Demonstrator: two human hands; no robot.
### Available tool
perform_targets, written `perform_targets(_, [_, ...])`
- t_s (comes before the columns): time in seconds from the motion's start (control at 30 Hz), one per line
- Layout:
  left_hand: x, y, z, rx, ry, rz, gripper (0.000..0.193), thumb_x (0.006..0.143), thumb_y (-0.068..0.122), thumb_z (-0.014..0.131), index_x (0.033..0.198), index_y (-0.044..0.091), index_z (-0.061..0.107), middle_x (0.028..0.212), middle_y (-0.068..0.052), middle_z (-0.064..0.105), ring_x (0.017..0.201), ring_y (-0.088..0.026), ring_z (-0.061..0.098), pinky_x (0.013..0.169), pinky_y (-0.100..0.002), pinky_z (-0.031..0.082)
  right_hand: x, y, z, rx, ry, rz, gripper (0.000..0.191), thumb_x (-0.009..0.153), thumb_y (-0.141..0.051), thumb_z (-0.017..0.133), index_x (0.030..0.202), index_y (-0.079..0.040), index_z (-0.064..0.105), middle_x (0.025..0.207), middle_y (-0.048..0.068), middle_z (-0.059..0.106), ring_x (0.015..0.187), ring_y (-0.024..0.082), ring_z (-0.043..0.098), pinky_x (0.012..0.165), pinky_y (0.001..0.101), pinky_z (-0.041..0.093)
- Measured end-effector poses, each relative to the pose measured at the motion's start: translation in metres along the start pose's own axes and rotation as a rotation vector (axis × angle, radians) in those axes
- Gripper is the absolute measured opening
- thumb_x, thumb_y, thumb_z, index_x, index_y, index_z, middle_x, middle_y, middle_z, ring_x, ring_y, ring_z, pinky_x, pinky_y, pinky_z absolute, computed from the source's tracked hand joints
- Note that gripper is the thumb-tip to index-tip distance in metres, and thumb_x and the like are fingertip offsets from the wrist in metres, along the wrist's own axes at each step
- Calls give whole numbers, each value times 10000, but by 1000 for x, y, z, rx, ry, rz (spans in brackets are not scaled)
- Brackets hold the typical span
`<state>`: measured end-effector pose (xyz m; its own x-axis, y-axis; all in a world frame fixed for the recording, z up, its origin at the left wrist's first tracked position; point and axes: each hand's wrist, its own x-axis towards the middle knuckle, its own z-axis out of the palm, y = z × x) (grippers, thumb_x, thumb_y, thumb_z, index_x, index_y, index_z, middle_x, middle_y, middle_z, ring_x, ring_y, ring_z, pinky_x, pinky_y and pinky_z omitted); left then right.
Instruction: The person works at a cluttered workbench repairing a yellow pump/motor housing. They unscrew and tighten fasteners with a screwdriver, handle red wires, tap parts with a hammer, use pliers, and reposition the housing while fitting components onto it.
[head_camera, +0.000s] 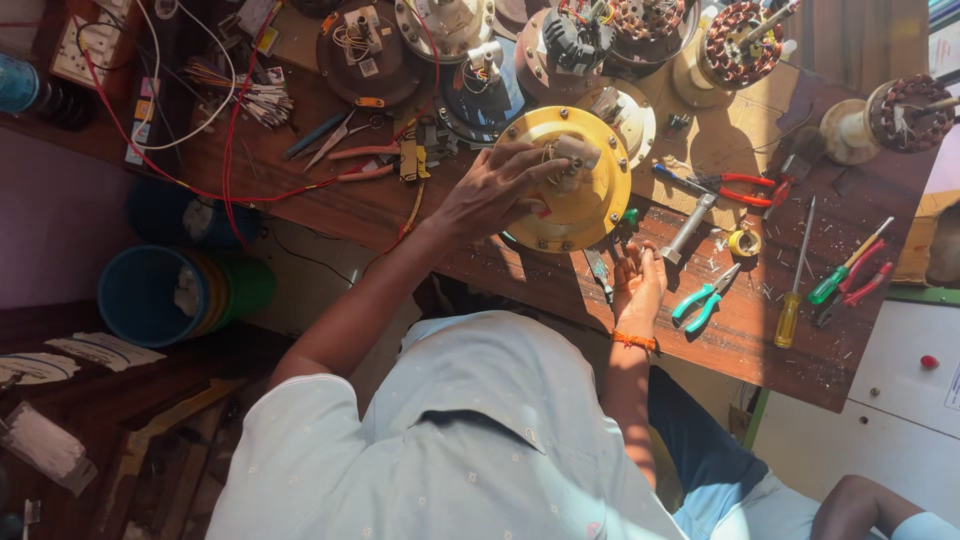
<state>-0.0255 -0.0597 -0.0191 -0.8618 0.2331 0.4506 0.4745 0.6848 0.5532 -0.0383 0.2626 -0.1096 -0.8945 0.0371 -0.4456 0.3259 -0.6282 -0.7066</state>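
Left hand (490, 192) fingers spread open, resting on round yellow metal motor housing (570, 190) at mid wooden desk (760, 340). Right hand (638, 280) flat, fingers open, on desk's near edge, just beside teal-handled pliers (705, 300).

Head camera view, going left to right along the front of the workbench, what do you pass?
Left hand on the yellow motor housing → right hand → teal-handled pliers → yellow-handled screwdriver → green-handled screwdriver.

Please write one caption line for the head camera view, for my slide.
Left hand on a yellow round motor housing, right hand flat on a wooden workbench among pliers and screwdrivers.
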Motion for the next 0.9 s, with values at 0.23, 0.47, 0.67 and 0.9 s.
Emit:
perform_targets(0.23, [-24,21,20,241,211,-146,617,928,426,756,1504,365,543,1618,-13,405,1383,-261,461,1131,-446,390,-12,22,-41,-168,-16,130,169,1062,-195,599,1208,-110,597,1051,98,732,777,180,730,667,288,619])
perform_targets(0.47, [-29,46,34,401,330,-309,654,958,477,692,1534,293,444,1617,-59,342,1360,-274,417,1093,-499,335,-19,42,-50,-504,-82,224,231,1065,-235,535,1267,-144,601,1096,80,718,857,179,696,753,295,585])
perform_targets(0.67, [-139,41,17,321,753,-684,388,1057,333,579,1401,164,523,1439,-88,517,1365,-305,496,1153,-469,377,-30,81,-37,-528,-433,433,225,1086,-167,541,1284,-70,587,1072,101,683,853,175,675,751,312,575])
perform_targets(0.9, [-309,-28,-26,-575,1119,-1384,388,1085,392,498,1013,65,696,825,6,683,760,-106,614,717,-296,495,-50,135,18,-869,-704,418,278,1073,-152,528,1287,19,573,1078,150,691,856,184,692,768,327,590])
